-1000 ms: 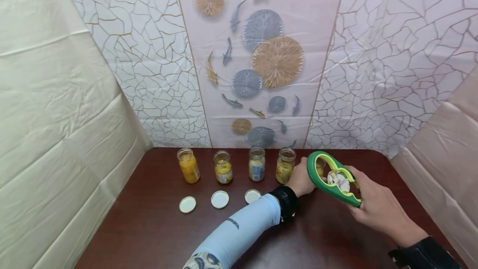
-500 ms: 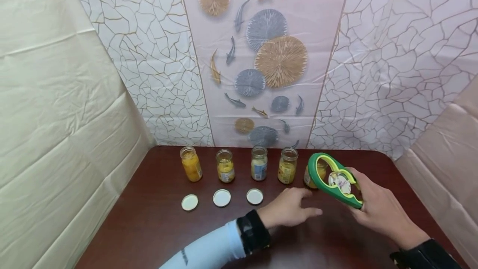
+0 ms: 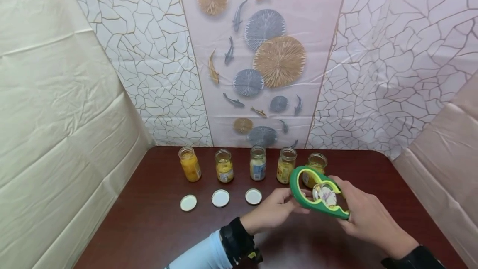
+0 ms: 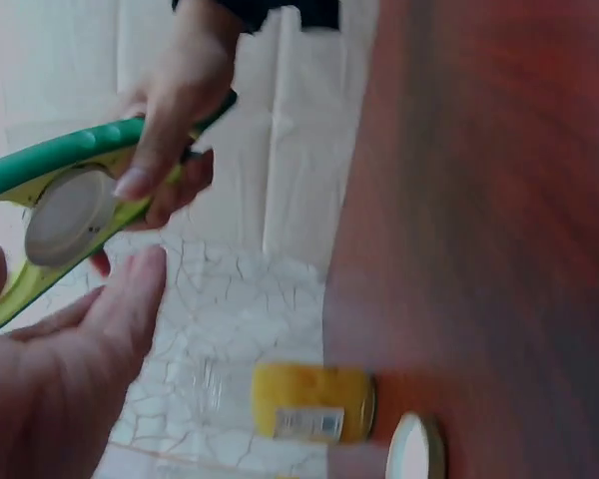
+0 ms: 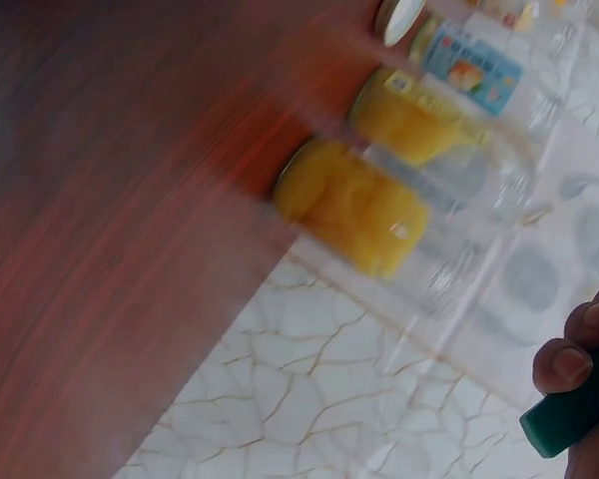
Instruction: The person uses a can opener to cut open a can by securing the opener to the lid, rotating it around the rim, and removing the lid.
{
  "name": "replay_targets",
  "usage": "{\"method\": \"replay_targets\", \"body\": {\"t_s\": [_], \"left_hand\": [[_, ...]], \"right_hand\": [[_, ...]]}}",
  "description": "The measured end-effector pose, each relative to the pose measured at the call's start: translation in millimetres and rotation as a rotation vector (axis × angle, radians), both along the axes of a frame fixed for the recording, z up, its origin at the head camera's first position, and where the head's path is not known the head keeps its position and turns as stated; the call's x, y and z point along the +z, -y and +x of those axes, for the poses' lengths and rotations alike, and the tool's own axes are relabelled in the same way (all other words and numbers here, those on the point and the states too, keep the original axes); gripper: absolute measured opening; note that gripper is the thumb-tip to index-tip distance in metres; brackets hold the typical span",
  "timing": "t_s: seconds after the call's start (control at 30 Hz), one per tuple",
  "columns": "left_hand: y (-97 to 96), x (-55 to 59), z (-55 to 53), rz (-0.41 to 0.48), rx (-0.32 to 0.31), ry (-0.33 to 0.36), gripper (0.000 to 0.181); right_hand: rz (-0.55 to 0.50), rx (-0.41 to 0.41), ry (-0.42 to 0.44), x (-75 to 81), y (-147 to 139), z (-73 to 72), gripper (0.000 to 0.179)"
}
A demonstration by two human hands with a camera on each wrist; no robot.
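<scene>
My right hand [image 3: 367,215] grips the end of a green jar opener [image 3: 293,186] with a lighter green toothed inner edge. A round printed lid [image 3: 325,195] sits within the opener's frame; its pale underside shows in the left wrist view. Close to the opener's far end is my left hand [image 3: 267,213], its fingers extended and partly hidden behind the frame. The left wrist view has the left fingers [image 4: 125,309] nearly straight beside the opener, the thumb by its edge; contact is unclear. Behind the opener stands an uncapped glass jar [image 3: 317,161] with yellow contents, partly covered.
More uncapped jars stand in a row along the back: an orange-filled jar [image 3: 191,167], a yellow-filled one [image 3: 224,169], a blue-labelled one [image 3: 258,166] and another yellow one [image 3: 285,167]. Three loose lids [image 3: 220,198] lie before them on the dark red-brown table [image 3: 149,223].
My left hand has left the rightmost jar, drawn back toward me, and come up to the opener. The right hand has brought the opener and lid slightly left and down.
</scene>
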State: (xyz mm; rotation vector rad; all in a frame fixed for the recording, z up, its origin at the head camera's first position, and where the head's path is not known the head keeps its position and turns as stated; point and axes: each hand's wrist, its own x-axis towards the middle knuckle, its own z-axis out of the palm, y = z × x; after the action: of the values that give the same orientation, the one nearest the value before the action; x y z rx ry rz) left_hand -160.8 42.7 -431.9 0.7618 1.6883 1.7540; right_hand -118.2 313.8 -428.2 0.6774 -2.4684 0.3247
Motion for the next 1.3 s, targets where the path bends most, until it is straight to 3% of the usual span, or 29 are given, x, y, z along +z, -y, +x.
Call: {"method": "replay_targets", "body": {"t_s": [0.07,0.17,0.37,0.73,1.0,1.3], "left_hand": [[0.0,1.5,3.9,0.049,-0.035,0.130,0.049],[1.2,2.1,8.3,0.106,-0.071,0.257,0.063],[3.2,1.6,10.2,0.227,-0.149,0.363,0.078],[-3.6,-4.7,3.4,0.271,-0.197,0.371,0.084],[-11.3,-3.1,-5.1,0.249,-0.206,0.348,0.080],[-8.2,-4.0,-17.4,0.190,-0.113,0.226,0.065]], "right_hand": [[0.005,0.047,-0.017,-0.3,6.6,2.4,0.087],[0.004,0.101,-0.022,-1.1,15.6,5.9,0.076],[-0.005,0.110,0.022,-3.5,26.4,9.6,0.075],[-0.006,0.070,0.027,-7.1,23.7,7.3,0.076],[-0.014,0.013,0.058,-1.4,22.5,2.5,0.093],[-0.042,0.001,0.037,9.6,-0.3,-15.3,0.101]]}}
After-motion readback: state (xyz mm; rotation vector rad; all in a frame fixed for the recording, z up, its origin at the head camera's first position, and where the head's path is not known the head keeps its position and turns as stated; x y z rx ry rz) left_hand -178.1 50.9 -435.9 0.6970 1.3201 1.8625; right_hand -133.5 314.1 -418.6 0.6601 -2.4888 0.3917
